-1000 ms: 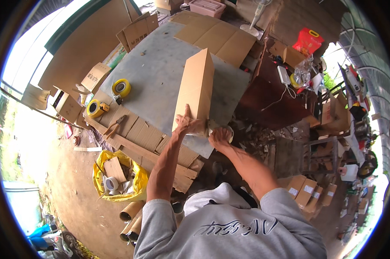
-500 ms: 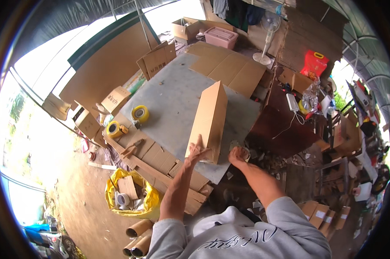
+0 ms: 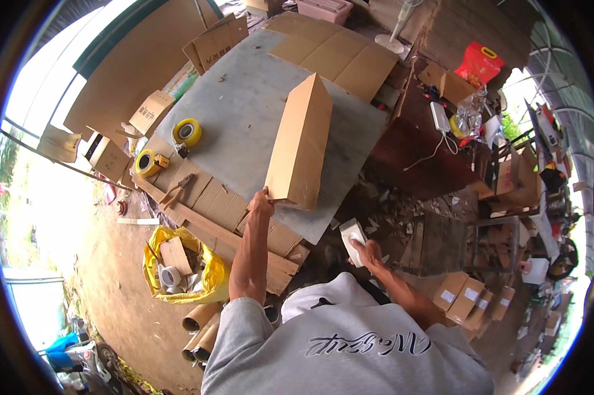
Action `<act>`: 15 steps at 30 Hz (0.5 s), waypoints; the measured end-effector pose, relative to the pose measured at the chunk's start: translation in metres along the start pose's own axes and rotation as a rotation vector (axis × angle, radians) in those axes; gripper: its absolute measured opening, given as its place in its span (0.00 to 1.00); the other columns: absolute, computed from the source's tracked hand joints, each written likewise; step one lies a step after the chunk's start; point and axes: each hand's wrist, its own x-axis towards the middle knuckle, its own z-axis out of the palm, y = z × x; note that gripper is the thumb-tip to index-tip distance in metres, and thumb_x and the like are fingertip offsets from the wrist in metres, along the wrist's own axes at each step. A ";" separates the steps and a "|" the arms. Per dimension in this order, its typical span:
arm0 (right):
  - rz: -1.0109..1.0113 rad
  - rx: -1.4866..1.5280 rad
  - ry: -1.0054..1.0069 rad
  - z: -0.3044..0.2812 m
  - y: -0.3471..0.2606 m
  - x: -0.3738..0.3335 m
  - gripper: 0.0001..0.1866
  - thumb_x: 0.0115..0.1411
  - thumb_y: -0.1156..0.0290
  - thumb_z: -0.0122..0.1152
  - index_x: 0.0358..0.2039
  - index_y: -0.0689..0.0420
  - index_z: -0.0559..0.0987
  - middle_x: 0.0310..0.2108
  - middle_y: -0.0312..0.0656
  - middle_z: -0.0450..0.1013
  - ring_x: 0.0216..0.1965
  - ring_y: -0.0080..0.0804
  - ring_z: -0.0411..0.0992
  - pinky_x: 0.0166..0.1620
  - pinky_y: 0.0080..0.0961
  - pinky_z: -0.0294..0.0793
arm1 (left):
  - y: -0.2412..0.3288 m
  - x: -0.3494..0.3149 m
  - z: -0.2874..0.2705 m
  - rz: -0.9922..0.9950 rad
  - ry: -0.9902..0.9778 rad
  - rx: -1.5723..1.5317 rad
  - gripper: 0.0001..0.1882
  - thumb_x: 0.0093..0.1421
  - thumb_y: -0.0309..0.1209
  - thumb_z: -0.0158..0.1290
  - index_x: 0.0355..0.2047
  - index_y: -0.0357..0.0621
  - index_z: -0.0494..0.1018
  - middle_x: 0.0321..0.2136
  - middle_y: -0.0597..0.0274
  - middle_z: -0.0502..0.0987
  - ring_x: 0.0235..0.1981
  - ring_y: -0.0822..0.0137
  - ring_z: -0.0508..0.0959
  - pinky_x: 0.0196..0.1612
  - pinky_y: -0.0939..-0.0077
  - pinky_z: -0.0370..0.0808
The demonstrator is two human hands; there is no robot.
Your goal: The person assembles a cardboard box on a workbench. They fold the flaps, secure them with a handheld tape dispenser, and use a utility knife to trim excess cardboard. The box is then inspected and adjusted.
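A long closed cardboard box [image 3: 298, 141] lies slantwise on the grey tabletop [image 3: 231, 118]. At its near left corner is my left hand [image 3: 262, 202], closed, with the fingers curled against the box's edge. Off the table's near right corner, my right hand [image 3: 368, 252] grips a whitish oblong thing [image 3: 353, 235], flat-faced and slightly longer than the hand. What exactly it is I cannot make out. Two rolls of yellow tape, one nearer [image 3: 151, 163] and one farther [image 3: 186, 132], stand on the table's left side. Pliers [image 3: 178, 189] lie near them on cardboard.
A yellow bag [image 3: 214, 276] of scraps stands on the floor at left, beside cardboard tubes [image 3: 201, 317]. Flattened cardboard [image 3: 336, 49] covers the table's far end. A dark red desk [image 3: 409, 151] holds a white power strip [image 3: 439, 116]. Small boxes [image 3: 464, 296] sit at lower right.
My left hand has gone from lying on the box's near end to its near left corner. My right hand has drawn back from beside the box, and the whitish thing now shows in it.
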 end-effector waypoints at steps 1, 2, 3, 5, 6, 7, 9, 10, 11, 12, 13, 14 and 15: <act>0.024 0.052 0.014 0.000 0.006 -0.002 0.28 0.62 0.49 0.61 0.29 0.67 0.82 0.18 0.49 0.79 0.17 0.37 0.79 0.22 0.30 0.80 | 0.000 -0.003 0.004 0.041 0.005 -0.021 0.12 0.63 0.32 0.63 0.40 0.36 0.77 0.33 0.57 0.79 0.31 0.66 0.78 0.29 0.69 0.76; 0.008 0.057 0.027 0.003 0.002 -0.007 0.28 0.62 0.49 0.63 0.31 0.69 0.82 0.18 0.49 0.79 0.17 0.37 0.79 0.22 0.31 0.81 | 0.001 -0.006 0.004 0.073 -0.050 -0.168 0.12 0.63 0.29 0.63 0.44 0.37 0.77 0.37 0.56 0.80 0.37 0.64 0.80 0.33 0.67 0.78; 0.002 0.079 0.010 0.003 -0.004 -0.008 0.28 0.61 0.49 0.63 0.31 0.69 0.82 0.19 0.49 0.79 0.17 0.38 0.80 0.22 0.31 0.81 | 0.006 -0.009 0.002 0.192 -0.104 -0.121 0.12 0.64 0.30 0.62 0.44 0.38 0.77 0.38 0.58 0.80 0.37 0.65 0.79 0.34 0.69 0.77; 0.012 0.125 -0.013 -0.001 -0.012 -0.016 0.29 0.61 0.49 0.64 0.32 0.70 0.81 0.20 0.49 0.79 0.18 0.39 0.80 0.22 0.31 0.81 | 0.009 -0.026 -0.004 0.408 -0.209 -0.006 0.11 0.65 0.31 0.60 0.44 0.39 0.78 0.40 0.62 0.80 0.36 0.66 0.78 0.36 0.71 0.75; 0.050 0.146 0.038 -0.009 -0.001 -0.017 0.29 0.60 0.49 0.64 0.32 0.71 0.81 0.22 0.50 0.79 0.18 0.39 0.80 0.21 0.31 0.80 | -0.003 -0.090 0.039 0.468 -0.063 -0.193 0.10 0.63 0.27 0.62 0.43 0.38 0.79 0.39 0.63 0.80 0.36 0.67 0.78 0.36 0.71 0.76; 0.023 0.112 0.028 -0.011 -0.003 -0.016 0.29 0.60 0.49 0.65 0.33 0.71 0.81 0.22 0.51 0.79 0.18 0.39 0.80 0.21 0.32 0.80 | 0.000 -0.111 0.036 0.681 -0.167 -0.092 0.16 0.61 0.24 0.61 0.50 0.35 0.75 0.38 0.59 0.81 0.35 0.69 0.79 0.36 0.75 0.76; -0.033 0.041 -0.005 -0.012 -0.009 -0.016 0.29 0.60 0.50 0.65 0.33 0.72 0.81 0.23 0.51 0.79 0.18 0.39 0.79 0.21 0.32 0.80 | -0.011 -0.136 0.042 1.070 -0.182 -0.147 0.17 0.61 0.22 0.61 0.51 0.35 0.74 0.37 0.59 0.81 0.35 0.72 0.78 0.36 0.79 0.74; -0.045 0.077 0.012 -0.013 -0.011 -0.018 0.29 0.61 0.50 0.65 0.33 0.72 0.81 0.23 0.51 0.79 0.18 0.39 0.80 0.21 0.32 0.80 | -0.020 -0.152 0.042 1.065 -0.169 -0.044 0.16 0.61 0.21 0.60 0.50 0.36 0.74 0.36 0.58 0.81 0.36 0.70 0.79 0.36 0.77 0.75; -0.053 0.121 0.036 -0.014 -0.017 -0.024 0.29 0.61 0.51 0.65 0.32 0.72 0.81 0.22 0.51 0.79 0.19 0.39 0.80 0.22 0.32 0.80 | -0.033 -0.171 0.039 1.056 -0.162 0.066 0.16 0.62 0.19 0.59 0.50 0.37 0.75 0.36 0.57 0.82 0.36 0.69 0.80 0.36 0.76 0.77; -0.065 0.160 0.048 -0.013 -0.022 -0.029 0.29 0.62 0.51 0.65 0.31 0.73 0.81 0.22 0.51 0.79 0.20 0.39 0.80 0.22 0.32 0.80 | -0.048 -0.172 0.033 1.166 -0.153 0.107 0.16 0.62 0.19 0.58 0.51 0.39 0.74 0.35 0.57 0.83 0.37 0.69 0.81 0.38 0.75 0.77; -0.100 0.144 0.030 -0.012 -0.026 -0.030 0.28 0.62 0.52 0.64 0.33 0.73 0.81 0.23 0.51 0.79 0.20 0.40 0.80 0.22 0.32 0.80 | -0.061 -0.159 0.021 1.056 -0.179 0.102 0.18 0.62 0.19 0.59 0.53 0.39 0.73 0.35 0.55 0.83 0.38 0.68 0.81 0.39 0.75 0.78; -0.124 0.126 0.020 -0.014 -0.027 -0.034 0.28 0.62 0.52 0.64 0.35 0.72 0.81 0.24 0.51 0.80 0.20 0.40 0.81 0.22 0.31 0.80 | -0.074 -0.161 0.017 1.051 -0.194 0.110 0.20 0.61 0.19 0.59 0.54 0.39 0.72 0.35 0.54 0.83 0.37 0.69 0.81 0.38 0.76 0.77; -0.147 0.109 0.009 -0.015 -0.030 -0.037 0.27 0.62 0.53 0.64 0.36 0.72 0.82 0.26 0.51 0.80 0.21 0.41 0.81 0.22 0.31 0.81 | -0.083 -0.162 0.013 1.045 -0.208 0.117 0.22 0.60 0.19 0.60 0.54 0.39 0.71 0.35 0.53 0.84 0.35 0.70 0.80 0.38 0.77 0.76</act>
